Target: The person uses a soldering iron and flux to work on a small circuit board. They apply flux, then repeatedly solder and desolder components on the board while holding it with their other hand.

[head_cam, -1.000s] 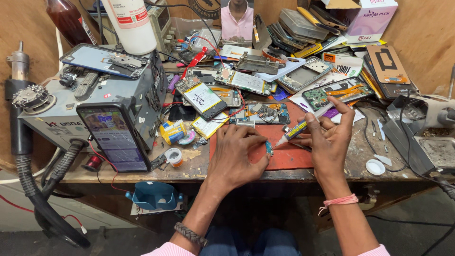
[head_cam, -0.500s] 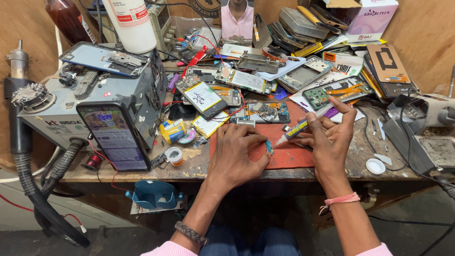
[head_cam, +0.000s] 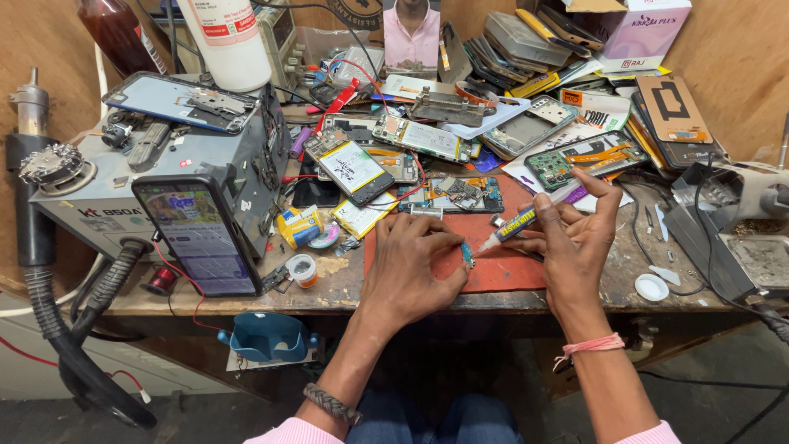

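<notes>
Head view looks down on a crowded wooden workbench (head_cam: 345,288) heaped with phone parts. Biggest on it is the grey metal box-shaped work station (head_cam: 123,193) on the left, with a lit black phone (head_cam: 197,234) leaning against its front and a thick black hose (head_cam: 49,312) hanging beside it. Next in size is the flat red rubber mat (head_cam: 501,263) at the front edge, where both hands work. Behind the mat lie an opened phone with a white battery (head_cam: 353,168) and a dark opened phone frame full of tiny parts (head_cam: 456,196), very near the hands. The person's left hand (head_cam: 411,275) rests on the mat and pinches a tiny blue-green board piece (head_cam: 467,251) between thumb and finger. The right hand (head_cam: 575,247) is closed around a thin pen-like tube with a yellow and blue label (head_cam: 522,220), and its white tip almost touches the little piece. Smallest things nearby are a small white tape roll (head_cam: 302,270) and a round white cap (head_cam: 652,287) lying on the wood. A too-hard squeeze of the tube could push out too much paste, which might smear over the piece and the fingers. The piece is so small that it could slip from the pinch and get lost among the clutter. A bumped elbow could also knock the leaning phone down, since it looks like it only rests on the box.
</notes>
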